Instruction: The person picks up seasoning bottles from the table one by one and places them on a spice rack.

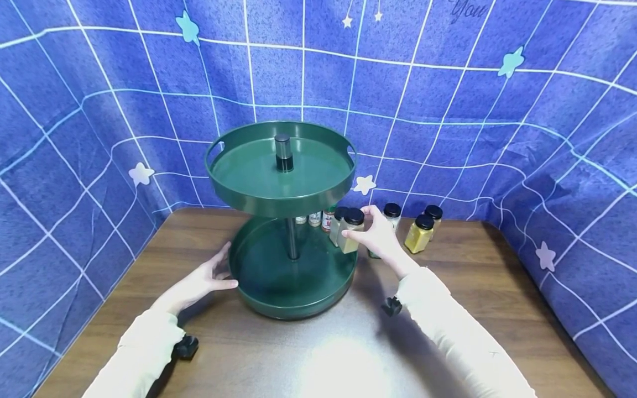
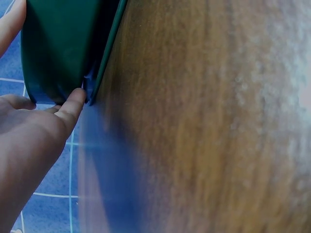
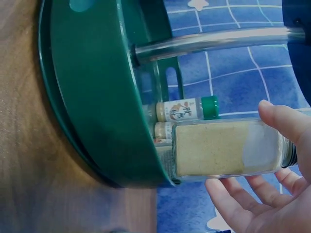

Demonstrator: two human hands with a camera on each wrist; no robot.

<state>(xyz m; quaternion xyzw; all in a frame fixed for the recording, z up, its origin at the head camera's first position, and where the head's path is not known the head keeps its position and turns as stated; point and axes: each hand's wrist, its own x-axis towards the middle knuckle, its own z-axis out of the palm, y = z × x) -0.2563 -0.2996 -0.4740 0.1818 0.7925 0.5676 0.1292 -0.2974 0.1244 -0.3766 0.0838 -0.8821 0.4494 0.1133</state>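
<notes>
A green two-tier turntable rack stands on the table, its lower tray (image 1: 293, 311) below the upper tray (image 1: 278, 206). My right hand (image 1: 379, 236) grips a square glass jar (image 3: 214, 148) with a black lid and pale beige powder. That jar is over the right edge of the lower tray; whether its base rests there cannot be told. Another black-lidded jar (image 1: 334, 234) is right behind it. Small spice bottles (image 1: 314, 219) stand at the tray's back, one a green-capped bottle (image 3: 180, 110). With extended fingers, my left hand (image 1: 199, 283) touches the lower tray's left side.
Right of the rack, a yellow-filled jar (image 1: 418, 237) stands on the wooden table (image 1: 478, 276), with another black-lidded jar (image 1: 434, 214) behind it. A pale jar (image 1: 393, 214) is partly hidden by my right hand. A blue gridded cloth (image 1: 448, 132) encloses the back and sides.
</notes>
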